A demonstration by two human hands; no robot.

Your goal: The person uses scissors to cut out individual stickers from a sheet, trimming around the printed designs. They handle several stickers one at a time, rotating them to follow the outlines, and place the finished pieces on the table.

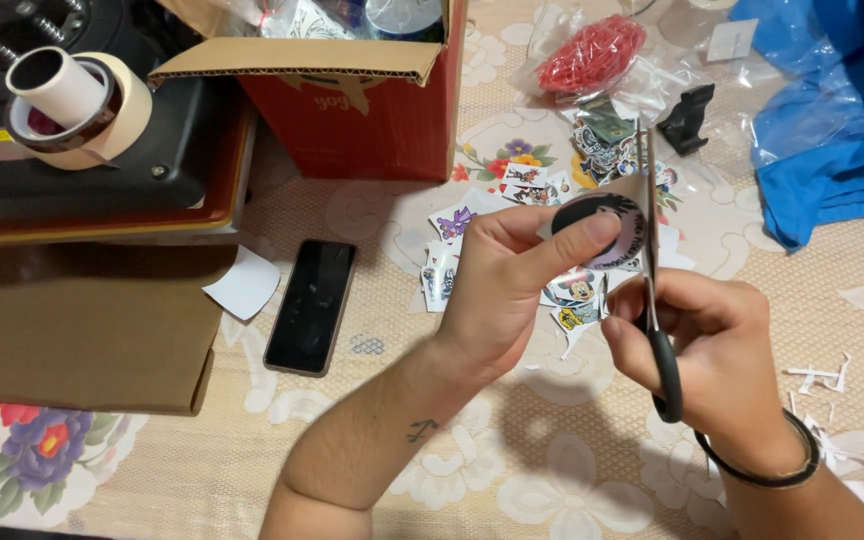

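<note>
Left hand: your left hand (497, 290) pinches the round dark printed paper sticker (604, 228) between thumb and fingers, holding it up above the table.
Right hand: your right hand (707, 345) is closed through the black-handled steel scissors (654, 300), blades pointing up and away, their edge running along the sticker's right rim.
Blades: you see them edge-on, so whether they are parted or closed is hard to tell.
Under the hands: a loose heap of small cut-out cartoon stickers (512, 215) lies on the cream floral tablecloth (552, 480), just beyond your left knuckles.
Left side: a black slab smartphone (311, 305) lies flat, well apart from your left wrist; bare cloth between them.
Far left: a flat brown cardboard sheet (82, 325) sits under a black machine (72, 150) carrying rolls of beige tape (77, 105).
Ahead: a red open-flapped cardboard box (372, 110) stands near the sticker heap.
Right side: white paper trimmings (852, 430) scatter near your right wrist; a crumpled blue plastic bag (832, 110) fills the far corner.
Near edge: open cloth lies between your forearms.
</note>
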